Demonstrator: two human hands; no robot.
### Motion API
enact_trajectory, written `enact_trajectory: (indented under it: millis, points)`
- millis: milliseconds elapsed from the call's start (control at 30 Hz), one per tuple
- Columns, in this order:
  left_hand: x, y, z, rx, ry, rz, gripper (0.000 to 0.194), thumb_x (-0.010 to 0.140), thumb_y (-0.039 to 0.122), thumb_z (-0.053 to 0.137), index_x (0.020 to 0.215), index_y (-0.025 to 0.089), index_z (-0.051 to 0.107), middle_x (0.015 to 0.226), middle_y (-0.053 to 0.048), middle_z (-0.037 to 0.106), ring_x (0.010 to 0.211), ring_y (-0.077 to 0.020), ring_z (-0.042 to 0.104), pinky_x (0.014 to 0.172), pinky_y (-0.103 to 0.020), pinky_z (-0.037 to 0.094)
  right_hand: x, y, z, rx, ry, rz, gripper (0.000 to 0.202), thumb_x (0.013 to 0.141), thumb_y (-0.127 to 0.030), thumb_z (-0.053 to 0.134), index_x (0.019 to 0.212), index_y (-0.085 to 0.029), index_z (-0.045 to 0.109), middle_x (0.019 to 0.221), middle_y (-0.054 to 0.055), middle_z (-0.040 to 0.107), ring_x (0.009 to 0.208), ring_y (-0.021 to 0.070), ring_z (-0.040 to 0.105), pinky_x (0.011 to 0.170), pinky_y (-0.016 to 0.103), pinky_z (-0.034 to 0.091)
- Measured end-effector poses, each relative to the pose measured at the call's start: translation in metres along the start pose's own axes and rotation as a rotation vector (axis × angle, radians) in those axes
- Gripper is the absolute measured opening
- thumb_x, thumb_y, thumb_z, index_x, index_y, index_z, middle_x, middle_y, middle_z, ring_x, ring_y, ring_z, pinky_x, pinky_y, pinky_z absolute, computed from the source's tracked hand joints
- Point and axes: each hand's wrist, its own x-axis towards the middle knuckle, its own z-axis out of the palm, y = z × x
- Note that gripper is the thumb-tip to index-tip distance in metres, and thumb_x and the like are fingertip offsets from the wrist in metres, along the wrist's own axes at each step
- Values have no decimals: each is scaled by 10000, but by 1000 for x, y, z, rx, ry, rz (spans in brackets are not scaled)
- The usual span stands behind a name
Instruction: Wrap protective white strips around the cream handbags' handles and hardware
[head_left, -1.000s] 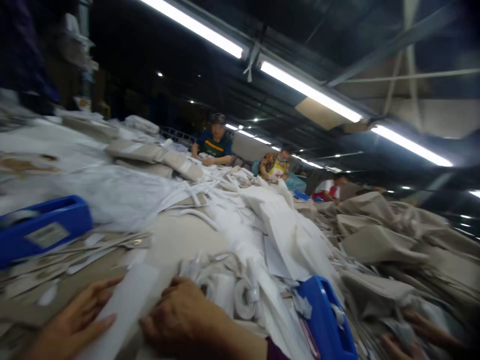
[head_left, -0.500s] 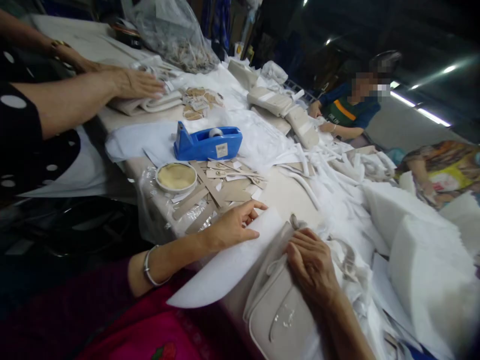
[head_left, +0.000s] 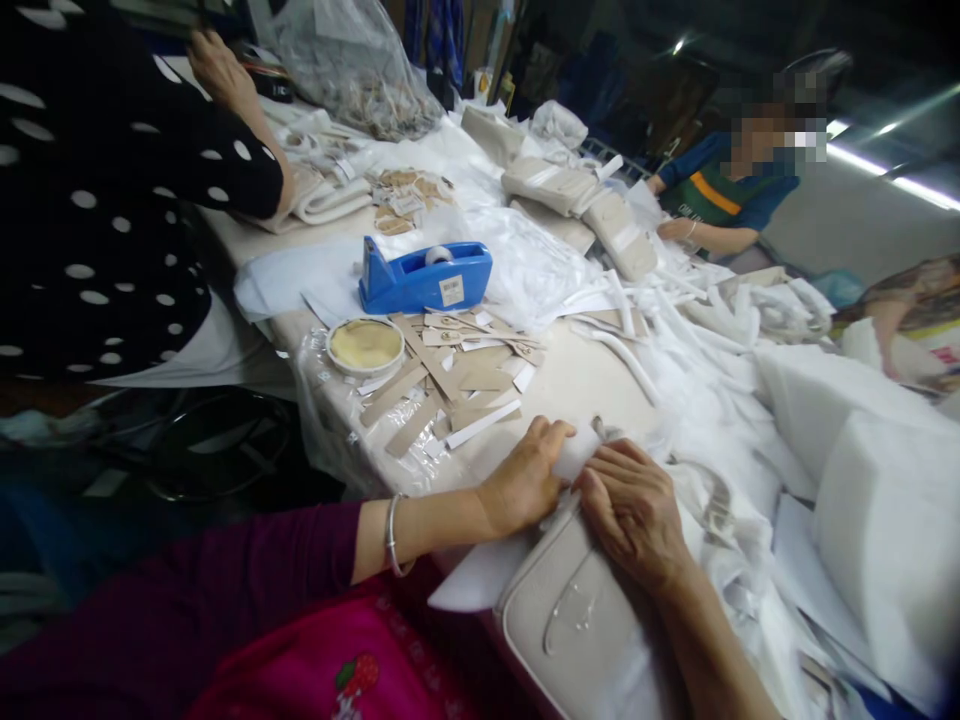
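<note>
A light grey bag lies at the table's front edge, its top partly hidden by both hands. My left hand is closed on a white sheet beside the bag's upper edge; the sheet's pointed end sticks out below my wrist. Right next to it, my right hand has its fingers curled over the top of the bag, close to a small strap end. Beige and white strips are scattered left of the hands.
Behind the strips stand a blue tape dispenser and a round tub of yellowish paste. White foam stacks rise at the right. A person in polka dots is at the left; another person sits across the table.
My left hand has moved right to the bag's top, drawing the white sheet in beside the bag. The person at the left has leaned in and raised a hand. The view has shifted slightly.
</note>
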Motion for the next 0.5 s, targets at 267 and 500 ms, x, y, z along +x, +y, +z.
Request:
enact_trajectory:
  millis: [267, 500]
  points:
    - [-5, 3, 0, 30, 10, -119, 292, 710, 85, 545, 986, 179, 522, 844, -13, 542, 806, -176, 503, 805, -311, 424, -1, 1, 5, -33, -10, -8, 364, 912, -138, 401, 551, -187, 415, 546, -14, 452, 564, 113, 404, 692, 310, 355]
    - [-7, 1, -14, 143, -202, -76, 186, 754, 101, 454, 894, 159, 561, 955, -64, 614, 918, -196, 538, 846, -300, 416, 5, -2, 19, -96, -108, 119, 346, 904, -164, 395, 566, -176, 467, 576, -1, 564, 573, 105, 481, 724, 271, 355]
